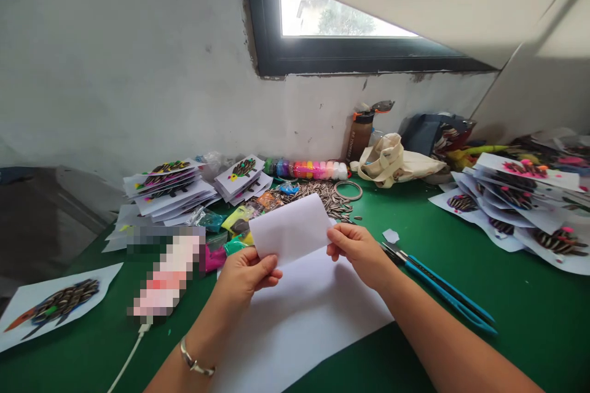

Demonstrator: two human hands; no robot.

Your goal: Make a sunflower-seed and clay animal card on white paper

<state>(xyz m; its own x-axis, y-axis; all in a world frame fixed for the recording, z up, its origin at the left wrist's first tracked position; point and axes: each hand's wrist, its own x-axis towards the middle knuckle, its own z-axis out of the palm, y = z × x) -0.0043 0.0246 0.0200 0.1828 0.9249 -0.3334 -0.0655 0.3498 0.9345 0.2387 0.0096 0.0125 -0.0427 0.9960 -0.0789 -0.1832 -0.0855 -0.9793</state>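
Note:
A small blank sheet of white paper [292,230] is held up between my two hands. My left hand [253,271] pinches its lower left corner, thumb on the near side. At its right edge, my right hand [353,249] grips the paper between thumb and curled fingers. Under both hands a larger white sheet [304,325] lies flat on the green table. Just beyond the paper is a spread of striped sunflower seeds [318,196]. Bags of coloured clay [239,221] lie by my left hand, and a blue-handled cutting tool [442,288] lies right of my right hand.
Stacks of seed-decorated paper pictures stand at the left [175,193] and right [520,202]. A single bird picture [59,304] lies at the front left, near a blurred-out device on a white cable [126,359]. A bottle [360,135] and cloth bag [391,159] stand by the wall.

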